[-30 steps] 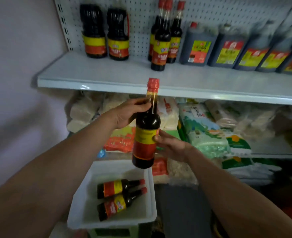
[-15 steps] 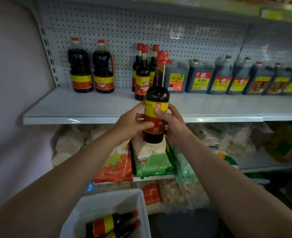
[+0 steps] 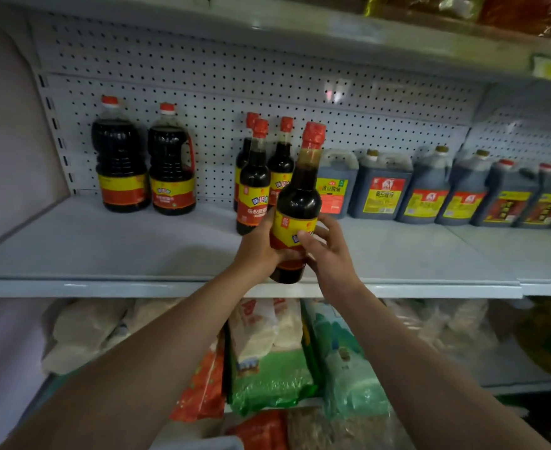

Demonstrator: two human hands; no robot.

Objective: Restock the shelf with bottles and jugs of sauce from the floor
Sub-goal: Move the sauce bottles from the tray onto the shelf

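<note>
White shelf [image 3: 105, 245] in front of a pegboard back wall [image 3: 267, 79], grey side wall at left. Nearest, below the shelf: packed bags [image 3: 267, 358] of dry food, stacked, number not clear. Above the front edge of the shelf: one sauce bottle [image 3: 298, 203] with red cap, dark liquid inside, tilted a little, held in both hands. Left hand [image 3: 261, 248] wrapped around the lower label, fingers curled on it; right hand [image 3: 329, 254] gripping the other side, thumb across the label. Just behind: three equal bottles [image 3: 254, 177] standing close together. Further left: two big round bottles [image 3: 144, 157], dark and nearly full. At right, along the back: about seven dark jugs [image 3: 426, 186] in a row.
</note>
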